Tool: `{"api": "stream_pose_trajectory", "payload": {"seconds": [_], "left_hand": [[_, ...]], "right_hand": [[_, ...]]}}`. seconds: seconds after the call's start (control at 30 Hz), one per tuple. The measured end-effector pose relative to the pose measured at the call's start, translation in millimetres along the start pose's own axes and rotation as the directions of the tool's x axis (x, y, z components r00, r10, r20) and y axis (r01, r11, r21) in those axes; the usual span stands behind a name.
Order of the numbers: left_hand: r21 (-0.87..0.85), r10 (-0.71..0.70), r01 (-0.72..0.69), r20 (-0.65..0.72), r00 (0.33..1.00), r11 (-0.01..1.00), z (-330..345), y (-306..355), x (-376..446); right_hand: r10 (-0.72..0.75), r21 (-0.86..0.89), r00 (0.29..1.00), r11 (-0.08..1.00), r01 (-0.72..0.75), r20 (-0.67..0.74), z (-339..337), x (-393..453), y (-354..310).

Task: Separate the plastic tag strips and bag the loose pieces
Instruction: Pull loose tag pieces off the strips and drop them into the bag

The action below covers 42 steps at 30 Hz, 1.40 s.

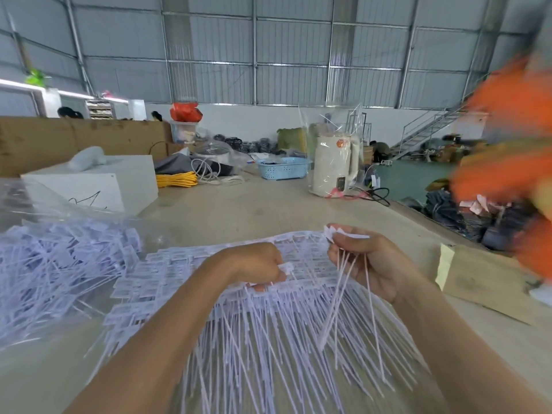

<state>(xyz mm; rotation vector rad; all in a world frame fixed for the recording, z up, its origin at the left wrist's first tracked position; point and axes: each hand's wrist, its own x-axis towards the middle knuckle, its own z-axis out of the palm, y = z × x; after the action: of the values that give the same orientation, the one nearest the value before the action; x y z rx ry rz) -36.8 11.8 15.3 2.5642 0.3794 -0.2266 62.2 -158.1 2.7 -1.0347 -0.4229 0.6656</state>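
left hand (257, 264) curled into a fist over the joined sheet of tag strips (185, 276), pinching one white tag head (286, 268) between thumb and fingers. right hand (363, 261) just beside it, raised a little off the sheet, closed on a small bunch of loose tags (343, 282), heads poking out above the fingers, thin tails hanging down and fanning over the sheet. sheet spread flat on the table (239, 210) beneath both hands: white, rows of small rectangular heads at the far side, long thin tails running toward the camera. heap of separated tags (53, 264) to the left, under or inside clear plastic bag (35, 201), cannot tell which. two hands, one joined sheet, one heap; roughly five or six tails in the right-hand bunch, blurred, exact count unclear. brown envelope (475, 279) lying to the right, well apart from the sheet.
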Motion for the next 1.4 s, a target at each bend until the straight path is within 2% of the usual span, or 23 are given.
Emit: {"api": "stream_pose_trajectory", "payload": {"seconds": [0.13, 0.23, 0.33, 0.4, 0.47, 0.53, 0.6, 0.7, 0.83, 0.97, 1.07, 1.13, 1.23, 1.3, 1.4], "left_hand": [[0.160, -0.005, 0.011, -0.036, 0.999, 0.987, -2.6, 1.8, -0.1], [0.297, 0.027, 0.015, -0.137, 0.990, 0.955, -5.6, 17.3, -6.7], [0.117, 0.149, -0.122, -0.265, 0.953, 0.986, -1.4, 42.1, -17.2], [-0.018, 0.177, -0.184, -0.196, 0.965, 0.983, 9.5, 55.5, -25.0], [-0.090, 0.196, -0.203, -0.086, 0.977, 0.975, 28.7, 59.5, -31.8], [-0.192, 0.214, -0.229, -0.098, 0.972, 0.954, 46.8, 53.4, -37.5], [-0.262, 0.190, -0.235, -0.187, 0.964, 0.936, 57.5, 44.1, -42.5], [-0.112, 0.158, -0.221, -0.409, 0.899, 0.969, 55.6, 25.4, -49.5], [-0.039, 0.135, -0.194, -0.585, 0.799, 0.980, 37.5, -12.1, -73.1], [-0.021, 0.050, -0.092, -0.708, 0.705, 0.996, 23.8, -62.2, -106.6], [-0.101, -0.105, 0.044, -0.738, 0.666, 0.994, 13.1, -107.1, -135.7], [-0.143, -0.195, 0.133, -0.745, 0.638, 0.981, 4.0, -135.4, -154.0], [-0.108, -0.231, 0.241, -0.790, 0.567, 0.964, -9.2, -169.7, -173.3], [-0.108, -0.271, 0.325, -0.814, 0.514, 0.939, -18.5, -188.5, -178.7], [-0.118, -0.352, 0.457, -0.810, 0.469, 0.881, -32.3, -214.5, -175.8]], "right_hand": [[-0.016, 0.030, 1.000, 0.999, 0.016, 0.001, -0.6, 2.5, 2.4], [-0.038, 0.033, 0.999, 0.999, 0.038, -0.013, 2.9, 4.2, 6.4], [-0.085, 0.035, 0.996, 0.996, 0.084, 0.028, 8.8, 2.5, 10.8], [-0.116, 0.043, 0.992, 0.993, 0.113, 0.056, 14.1, 0.7, 14.0], [-0.131, 0.037, 0.991, 0.991, 0.132, -0.031, 19.8, 1.0, 16.6], [-0.127, 0.076, 0.973, 0.987, 0.143, -0.193, 27.1, 2.9, 19.1], [-0.149, 0.045, 0.956, 0.985, 0.166, -0.252, 40.0, 3.0, 20.2], [-0.210, -0.066, 0.950, 0.978, 0.200, -0.231, 65.6, 4.8, 24.0], [-0.136, -0.069, 0.978, 0.990, 0.127, -0.156, 111.0, 7.0, 34.4], [-0.011, -0.211, 1.000, 0.977, 0.007, -0.017, 158.9, 19.1, 64.7], [0.051, -0.311, 0.996, 0.950, -0.024, 0.079, 197.9, 28.8, 92.2], [0.078, -0.328, 0.987, 0.944, -0.029, 0.139, 224.6, 33.6, 108.0], [0.116, -0.354, 0.965, 0.935, -0.026, 0.237, 259.8, 40.2, 129.0], [0.115, -0.401, 0.952, 0.916, 0.009, 0.284, 277.1, 45.1, 141.6], [0.105, -0.509, 0.943, 0.858, 0.076, 0.317, 292.8, 54.0, 155.8]]}}
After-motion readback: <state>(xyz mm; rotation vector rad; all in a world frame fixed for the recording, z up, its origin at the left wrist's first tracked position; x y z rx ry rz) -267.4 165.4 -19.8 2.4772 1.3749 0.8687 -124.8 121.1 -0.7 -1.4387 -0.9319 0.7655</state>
